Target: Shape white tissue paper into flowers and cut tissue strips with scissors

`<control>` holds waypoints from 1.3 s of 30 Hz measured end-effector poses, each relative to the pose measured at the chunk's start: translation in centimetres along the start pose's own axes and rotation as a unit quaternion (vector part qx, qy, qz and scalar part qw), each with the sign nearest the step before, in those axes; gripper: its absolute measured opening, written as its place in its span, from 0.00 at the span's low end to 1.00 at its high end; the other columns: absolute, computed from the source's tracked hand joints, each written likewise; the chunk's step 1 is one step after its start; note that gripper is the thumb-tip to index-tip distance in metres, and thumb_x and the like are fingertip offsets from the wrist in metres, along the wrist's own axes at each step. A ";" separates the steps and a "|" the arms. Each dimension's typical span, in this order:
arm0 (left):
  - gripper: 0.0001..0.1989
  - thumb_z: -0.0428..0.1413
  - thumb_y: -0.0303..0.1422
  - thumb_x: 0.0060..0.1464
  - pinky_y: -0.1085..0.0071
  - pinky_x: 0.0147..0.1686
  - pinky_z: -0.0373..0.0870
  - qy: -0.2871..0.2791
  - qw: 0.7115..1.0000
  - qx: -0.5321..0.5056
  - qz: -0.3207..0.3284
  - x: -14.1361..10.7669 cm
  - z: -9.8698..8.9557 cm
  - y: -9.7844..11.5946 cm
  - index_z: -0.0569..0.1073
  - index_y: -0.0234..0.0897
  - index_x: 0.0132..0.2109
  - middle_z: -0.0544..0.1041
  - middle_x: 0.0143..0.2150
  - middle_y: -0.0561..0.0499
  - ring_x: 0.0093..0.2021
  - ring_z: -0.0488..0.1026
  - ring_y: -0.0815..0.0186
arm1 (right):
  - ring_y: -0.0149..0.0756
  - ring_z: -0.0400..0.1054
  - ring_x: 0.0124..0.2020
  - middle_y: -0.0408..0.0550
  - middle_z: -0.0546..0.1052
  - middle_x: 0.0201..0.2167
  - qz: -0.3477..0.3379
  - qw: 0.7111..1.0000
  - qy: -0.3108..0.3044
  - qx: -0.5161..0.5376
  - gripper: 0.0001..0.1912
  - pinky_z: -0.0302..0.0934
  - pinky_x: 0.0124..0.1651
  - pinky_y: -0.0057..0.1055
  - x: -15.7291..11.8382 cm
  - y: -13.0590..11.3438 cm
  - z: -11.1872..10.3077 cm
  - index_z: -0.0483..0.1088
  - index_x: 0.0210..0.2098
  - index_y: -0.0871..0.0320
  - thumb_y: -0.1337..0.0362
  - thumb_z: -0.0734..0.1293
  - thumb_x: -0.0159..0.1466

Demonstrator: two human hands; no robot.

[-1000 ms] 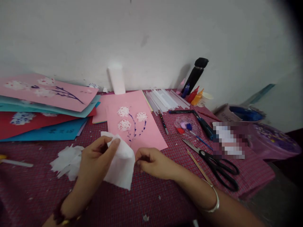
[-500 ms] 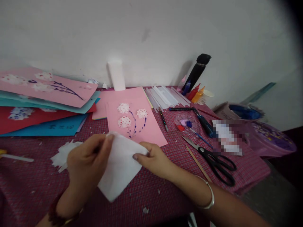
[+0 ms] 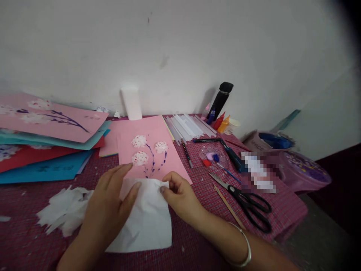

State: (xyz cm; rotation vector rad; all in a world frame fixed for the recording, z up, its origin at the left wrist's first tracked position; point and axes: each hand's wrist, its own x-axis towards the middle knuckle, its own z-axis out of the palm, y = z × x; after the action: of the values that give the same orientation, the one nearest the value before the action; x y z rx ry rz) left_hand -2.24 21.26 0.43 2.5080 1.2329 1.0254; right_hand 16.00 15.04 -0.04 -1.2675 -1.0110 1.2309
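Note:
A white square tissue (image 3: 149,222) lies in front of me, wrinkled across its upper part. My right hand (image 3: 182,195) pinches its upper right corner between thumb and fingers. Over the tissue's left side, my left hand (image 3: 109,203) has its fingers apart, with the thumb on or just above the upper edge; contact is hard to tell. Just beyond is a pink sheet (image 3: 176,169) bearing white crumpled-tissue flowers (image 3: 140,158) with red specks and purple painted stems. Torn white tissue pieces (image 3: 63,210) lie beside my left hand, partly covered by it.
Black-handled scissors (image 3: 245,201), a wooden stick (image 3: 228,207), a palette of paint (image 3: 211,156) and a glue gun (image 3: 232,156) lie on the right. Glue sticks (image 3: 188,126) and paint bottles (image 3: 224,124) are at the back. Coloured sheets (image 3: 53,165) are stacked left. Tubs (image 3: 304,173) stand right.
The tissue has come down from a raised, tilted hold to lie spread out lower. My left hand has let go of its corner and opened; my right still pinches an edge. The view has shifted.

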 end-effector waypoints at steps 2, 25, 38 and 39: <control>0.27 0.56 0.36 0.54 0.50 0.58 0.61 -0.018 0.998 -0.002 0.067 -0.5 0.6 0.5 0.62 0.39 0.60 0.70 0.57 0.41 0.59 0.64 0.51 | 0.25 0.50 0.18 0.33 0.59 0.19 -0.008 1.000 -0.007 -0.023 0.04 0.44 0.21 0.23 -0.2 0.5 0.1 0.62 0.30 0.56 0.66 0.64 0.54; 0.10 0.50 0.39 0.58 0.76 0.17 0.54 -0.214 0.857 -0.387 -0.267 -0.9 -0.2 4.7 0.68 0.39 0.33 0.66 0.23 0.58 0.18 0.60 0.73 | 0.28 0.61 0.29 0.41 0.65 0.29 -0.238 0.940 -0.023 -0.245 0.07 0.55 0.31 0.25 -0.8 -1.1 -0.5 0.62 0.28 0.56 0.75 0.61 0.54; 0.11 0.53 0.39 0.53 0.77 0.20 0.59 -0.209 0.838 -0.420 -0.278 -0.7 0.1 4.0 0.72 0.36 0.29 0.66 0.17 0.58 0.17 0.62 0.74 | 0.26 0.59 0.22 0.38 0.68 0.23 -0.127 0.981 -0.077 -0.124 0.03 0.54 0.25 0.24 -0.9 -0.9 -0.3 0.63 0.30 0.57 0.70 0.63 0.57; 0.10 0.54 0.38 0.52 0.77 0.20 0.60 -0.209 0.837 -0.419 -0.282 -0.7 0.1 4.0 0.72 0.36 0.30 0.67 0.18 0.59 0.17 0.63 0.74 | 0.26 0.59 0.22 0.38 0.68 0.23 -0.126 0.981 -0.075 -0.126 0.03 0.54 0.25 0.24 -0.9 -0.9 -0.3 0.63 0.30 0.57 0.70 0.63 0.57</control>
State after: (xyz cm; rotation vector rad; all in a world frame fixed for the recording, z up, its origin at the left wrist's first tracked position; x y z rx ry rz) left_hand 0.09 18.22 1.68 1.4439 0.9763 0.6053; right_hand 16.26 14.22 0.90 -1.2051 -1.4269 1.0374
